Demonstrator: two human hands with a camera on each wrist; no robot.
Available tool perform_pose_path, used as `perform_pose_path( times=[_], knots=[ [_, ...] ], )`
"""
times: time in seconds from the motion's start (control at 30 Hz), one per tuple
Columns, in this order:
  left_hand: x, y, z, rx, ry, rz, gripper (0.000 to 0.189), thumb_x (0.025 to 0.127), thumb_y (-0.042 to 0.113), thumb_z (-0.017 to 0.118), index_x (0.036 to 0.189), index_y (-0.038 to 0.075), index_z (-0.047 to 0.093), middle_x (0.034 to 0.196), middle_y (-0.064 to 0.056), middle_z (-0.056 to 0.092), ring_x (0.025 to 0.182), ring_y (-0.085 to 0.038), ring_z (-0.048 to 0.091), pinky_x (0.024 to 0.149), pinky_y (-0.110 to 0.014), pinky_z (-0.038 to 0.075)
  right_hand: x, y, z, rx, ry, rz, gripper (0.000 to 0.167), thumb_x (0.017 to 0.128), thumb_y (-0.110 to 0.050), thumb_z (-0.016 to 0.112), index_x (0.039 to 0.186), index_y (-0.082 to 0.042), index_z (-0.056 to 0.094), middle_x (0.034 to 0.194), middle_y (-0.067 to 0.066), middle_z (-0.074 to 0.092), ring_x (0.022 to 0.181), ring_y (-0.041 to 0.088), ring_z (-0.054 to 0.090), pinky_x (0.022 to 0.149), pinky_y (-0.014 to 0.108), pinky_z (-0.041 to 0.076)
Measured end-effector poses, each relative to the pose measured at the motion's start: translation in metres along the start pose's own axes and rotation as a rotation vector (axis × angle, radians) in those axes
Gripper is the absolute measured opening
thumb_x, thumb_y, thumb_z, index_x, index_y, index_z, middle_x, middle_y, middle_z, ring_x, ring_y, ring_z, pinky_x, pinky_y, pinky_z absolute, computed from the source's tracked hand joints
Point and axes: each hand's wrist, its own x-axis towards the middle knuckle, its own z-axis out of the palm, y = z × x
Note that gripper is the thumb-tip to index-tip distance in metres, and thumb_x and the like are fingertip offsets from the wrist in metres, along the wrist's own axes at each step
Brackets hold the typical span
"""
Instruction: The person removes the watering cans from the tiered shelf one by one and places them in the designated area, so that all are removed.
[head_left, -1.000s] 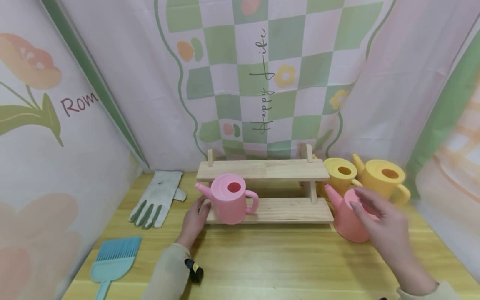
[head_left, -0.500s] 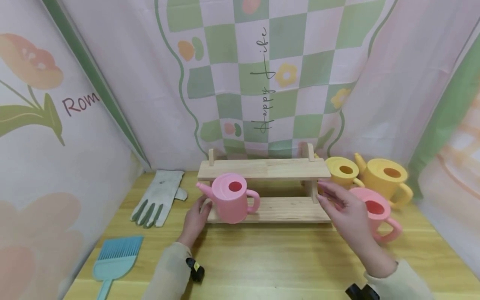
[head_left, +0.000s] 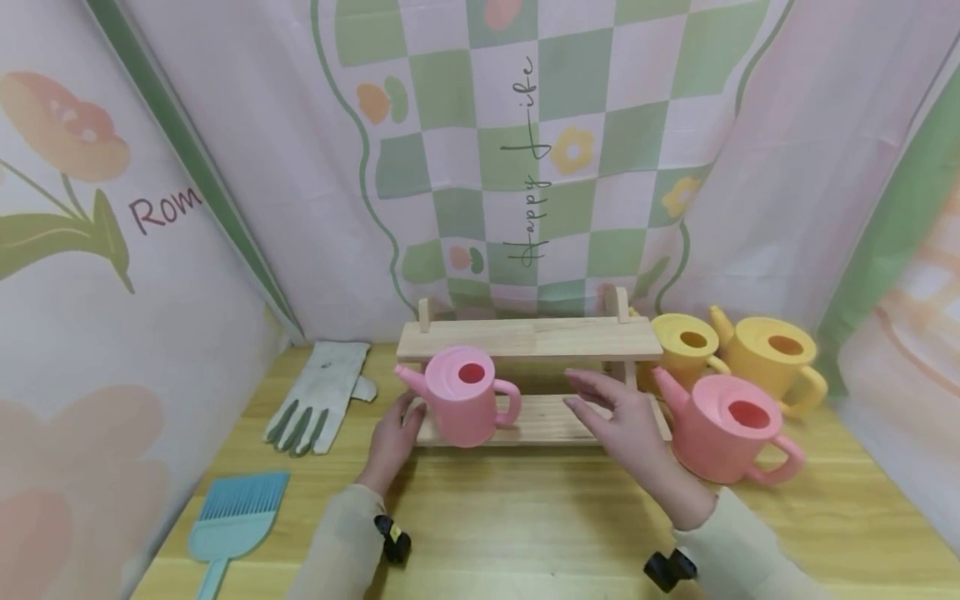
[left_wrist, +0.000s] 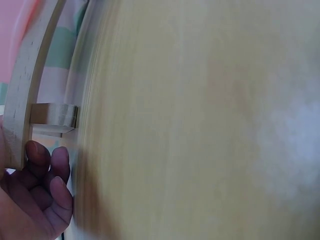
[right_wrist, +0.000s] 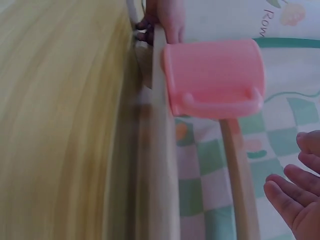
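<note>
My left hand (head_left: 392,442) grips the left end of the lower board of a two-tier wooden shelf (head_left: 528,337). In the left wrist view, curled fingers (left_wrist: 50,175) show beneath that board. A pink watering can (head_left: 459,402) stands on the lower board beside this hand, spout to the left, handle to the right. My right hand (head_left: 626,425) hovers in front of the lower board's right half, fingers apart and holding nothing. In the right wrist view, its fingers (right_wrist: 292,192) are away from the can and the boards. A second, coral-pink watering can (head_left: 723,433) stands on the table right of the shelf.
Two yellow watering cans (head_left: 772,358) stand behind the coral-pink one at the back right. A white and grey glove (head_left: 318,396) lies left of the shelf, with a light-blue brush (head_left: 234,525) nearer the front. A printed curtain (head_left: 480,167) hangs behind the wooden table (head_left: 510,525).
My right hand has moved left, from over the coral-pink can past the shelf's right upright to the lower board. My left hand and the pink can have stayed in place.
</note>
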Motion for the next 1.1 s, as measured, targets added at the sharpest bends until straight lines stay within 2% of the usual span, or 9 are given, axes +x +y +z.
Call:
perform_pose_path(
  times=[0.1, 0.23, 0.37, 0.47, 0.67, 0.97, 1.1],
  knots=[
    [0.0, 0.0, 0.0, 0.001, 0.003, 0.0, 0.054, 0.101, 0.044, 0.049, 0.146, 0.016, 0.044, 0.149, -0.015, 0.043, 0.136, -0.037, 0.039, 0.109, -0.056, 0.033, 0.004, 0.0, 0.013, 0.031, -0.068, 0.049, 0.031, 0.091, -0.011, 0.07, 0.119, -0.001, 0.067, 0.114, 0.015, 0.069, 0.103, 0.031, 0.066, 0.088, 0.043, 0.055],
    [0.0, 0.0, 0.0, -0.002, 0.008, 0.003, 0.053, 0.101, 0.042, 0.05, 0.146, 0.015, 0.045, 0.149, -0.016, 0.043, 0.136, -0.038, 0.039, 0.11, -0.056, 0.033, 0.009, 0.0, 0.032, 0.065, -0.136, 0.113, 0.032, 0.09, -0.011, 0.072, 0.12, -0.002, 0.066, 0.113, 0.015, 0.069, 0.103, 0.032, 0.066, 0.087, 0.041, 0.056],
    [-0.001, -0.001, 0.0, -0.001, 0.013, 0.007, 0.052, 0.101, 0.042, 0.05, 0.145, 0.015, 0.046, 0.148, -0.016, 0.044, 0.135, -0.038, 0.04, 0.109, -0.056, 0.033, 0.012, 0.001, 0.048, 0.074, -0.163, 0.13, 0.034, 0.089, -0.008, 0.072, 0.121, -0.002, 0.065, 0.114, 0.016, 0.069, 0.101, 0.032, 0.067, 0.085, 0.044, 0.057],
    [-0.002, -0.001, 0.001, -0.001, 0.012, 0.003, 0.052, 0.101, 0.043, 0.05, 0.145, 0.015, 0.046, 0.148, -0.016, 0.044, 0.135, -0.038, 0.04, 0.109, -0.056, 0.033, 0.013, 0.001, 0.059, 0.067, -0.159, 0.138, 0.033, 0.089, -0.009, 0.072, 0.121, -0.004, 0.066, 0.114, 0.014, 0.069, 0.098, 0.029, 0.068, 0.083, 0.043, 0.058],
    [-0.001, 0.0, 0.002, -0.002, 0.017, 0.007, 0.052, 0.1, 0.043, 0.05, 0.144, 0.015, 0.047, 0.147, -0.016, 0.045, 0.135, -0.038, 0.041, 0.109, -0.056, 0.034, 0.014, 0.0, 0.072, 0.018, -0.105, 0.124, 0.024, 0.089, -0.007, 0.071, 0.113, -0.008, 0.07, 0.102, 0.006, 0.072, 0.087, 0.019, 0.069, 0.075, 0.034, 0.059],
    [0.0, -0.001, 0.003, 0.003, 0.021, 0.001, 0.052, 0.1, 0.043, 0.051, 0.144, 0.015, 0.048, 0.147, -0.015, 0.046, 0.134, -0.037, 0.042, 0.109, -0.055, 0.035, 0.013, 0.001, 0.077, -0.025, -0.046, 0.095, 0.02, 0.088, -0.006, 0.072, 0.107, -0.01, 0.073, 0.096, 0.005, 0.074, 0.083, 0.017, 0.07, 0.073, 0.033, 0.06],
    [0.0, 0.0, 0.003, 0.005, 0.02, 0.006, 0.051, 0.1, 0.042, 0.051, 0.144, 0.014, 0.047, 0.147, -0.015, 0.045, 0.134, -0.037, 0.042, 0.108, -0.056, 0.035, 0.011, 0.0, 0.074, -0.025, -0.046, 0.1, 0.021, 0.089, -0.008, 0.072, 0.109, -0.01, 0.073, 0.097, 0.004, 0.074, 0.075, 0.013, 0.067, 0.063, 0.027, 0.058]
  ],
)
